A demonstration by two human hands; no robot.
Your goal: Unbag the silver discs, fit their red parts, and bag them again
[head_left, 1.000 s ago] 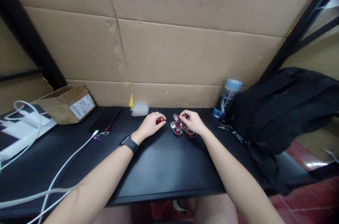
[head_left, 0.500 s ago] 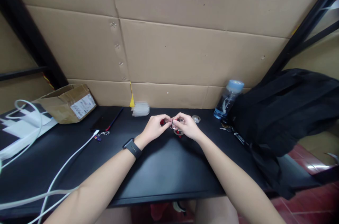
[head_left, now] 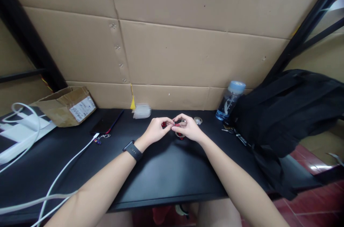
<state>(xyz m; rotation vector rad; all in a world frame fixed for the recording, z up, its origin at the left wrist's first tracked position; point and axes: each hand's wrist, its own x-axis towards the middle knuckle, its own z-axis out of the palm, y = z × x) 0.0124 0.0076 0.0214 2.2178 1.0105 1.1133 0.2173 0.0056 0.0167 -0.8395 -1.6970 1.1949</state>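
My left hand, with a black watch on its wrist, pinches a thin pale strand between thumb and forefinger. Fingertip to fingertip with it, my right hand curls its thumb and forefinger around the same small spot. Bits of red show among the fingers of both hands, too small to name. Below the right hand lies a round, clear-rimmed piece with red in it, partly hidden. A small clear round dish rests just beyond the right hand.
Clear plastic packets lie at the cardboard wall. To the left are a phone, white cables and a cardboard box. On the right stand a water bottle and a black backpack, with keys beside them.
My right thumb and forefinger have spread slightly apart at the tips, while my left hand keeps its pinch. The whole view has shifted a little.
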